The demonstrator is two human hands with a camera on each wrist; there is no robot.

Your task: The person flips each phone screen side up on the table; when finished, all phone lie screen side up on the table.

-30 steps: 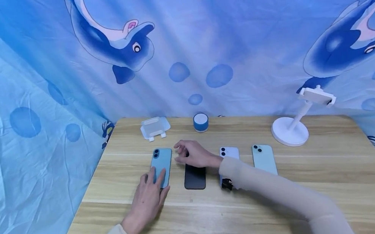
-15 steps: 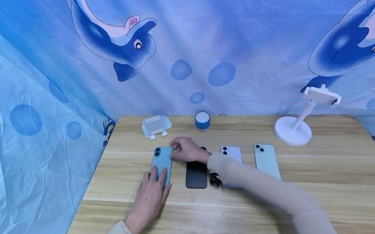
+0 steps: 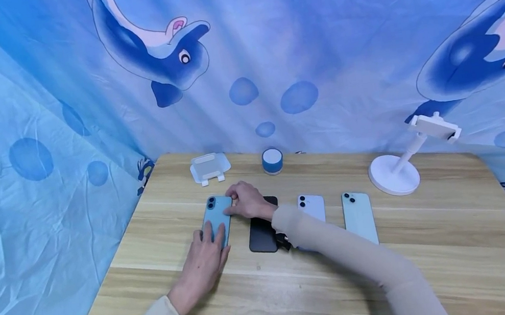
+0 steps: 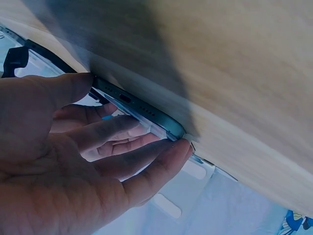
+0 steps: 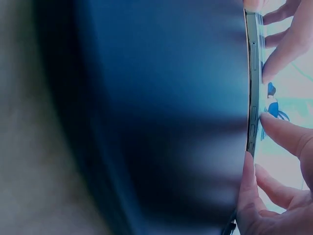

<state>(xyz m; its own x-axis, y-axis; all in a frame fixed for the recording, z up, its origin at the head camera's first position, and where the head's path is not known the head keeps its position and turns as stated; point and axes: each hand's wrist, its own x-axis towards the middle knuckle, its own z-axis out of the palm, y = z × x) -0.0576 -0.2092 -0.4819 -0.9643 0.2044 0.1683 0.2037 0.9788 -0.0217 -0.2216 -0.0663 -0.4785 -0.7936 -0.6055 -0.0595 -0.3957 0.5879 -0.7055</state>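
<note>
A blue phone [image 3: 218, 211] lies back up on the table, its two camera lenses at the far end. My left hand [image 3: 201, 263] holds its near end: in the left wrist view the thumb and a finger grip opposite corners of the phone's bottom edge [image 4: 142, 108], other fingers resting on the back. At the far right corner my right hand [image 3: 248, 201] grips the same phone, thumb and fingers along its side edge [image 5: 253, 73] in the right wrist view. Beneath the right wrist lies a black phone [image 3: 262, 235], partly hidden.
A lavender phone [image 3: 311, 207], partly under my right sleeve, and a pale green phone [image 3: 359, 218] lie to the right. Behind stand a white folding holder [image 3: 210, 168], a blue and white cylinder [image 3: 272, 162] and a white phone stand [image 3: 394, 176]. A blue curtain [image 3: 343, 55] hangs at the back.
My right hand has moved left from above the black phone to the blue phone's far right corner and taken hold of it. The left hand stays on the blue phone.
</note>
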